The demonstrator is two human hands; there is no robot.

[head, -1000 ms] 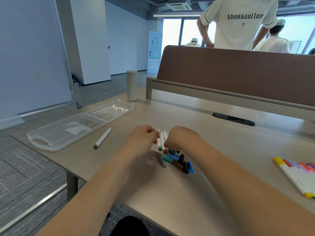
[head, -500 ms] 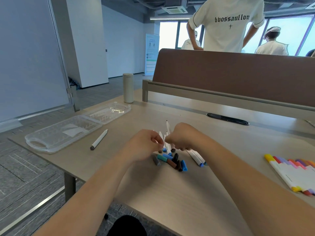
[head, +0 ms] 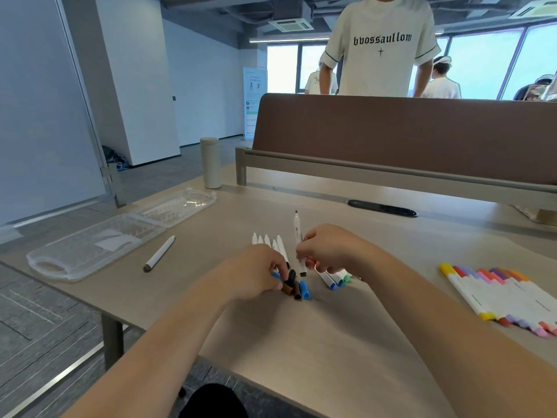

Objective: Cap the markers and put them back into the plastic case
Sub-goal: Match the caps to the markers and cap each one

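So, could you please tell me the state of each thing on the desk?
Plastic case: open, no markers inside.
Held marker: uncapped, upright in right hand.
Loose caps: off, heaped; left hand pinches one.
Markers behind hands: uncapped, lying flat.
Lone marker: lying beside case.
Pastel markers: capped, side by side.

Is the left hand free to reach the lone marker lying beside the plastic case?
Likely yes for reach: bare table lies between the left hand and the lone marker. But it seems busy pinching a black cap.
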